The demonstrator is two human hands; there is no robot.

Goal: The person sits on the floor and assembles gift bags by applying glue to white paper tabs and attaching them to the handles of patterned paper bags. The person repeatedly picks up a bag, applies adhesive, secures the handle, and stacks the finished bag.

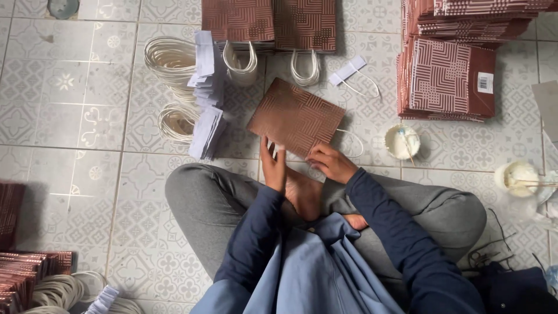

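Left hand point(273, 168): held edge-up, fingers straight and together, pressed against the near edge of a flat paper bag point(296, 117); it is not closed around anything. Right hand point(329, 162): fingers curled down onto the near right corner of the same bag, pinning it to the floor; whether the thumb goes under the edge cannot be seen.

Paper bag: a flattened reddish-brown rectangle covered in a fine pale line pattern of nested squares, lying tilted on the tiled floor point(75, 116) directly in front of the seated person's crossed legs. A thin white cord loop point(352, 142) shows at its right edge.

Beyond the bag, two finished bags point(270, 23) of the same pattern lie side by side, their white cord handles pointing toward the person. To the left, bundles of white cord handles point(168, 58) and stacks of white paper strips point(206, 131) lie just beside each other. A single strip with cord point(349, 71) lies to the upper right of the bag.

To the right: a small round glue dish point(402, 141) with a stick in it, a second dish point(519, 176) farther right, and tall stacks of flat bags point(447, 78) behind them.
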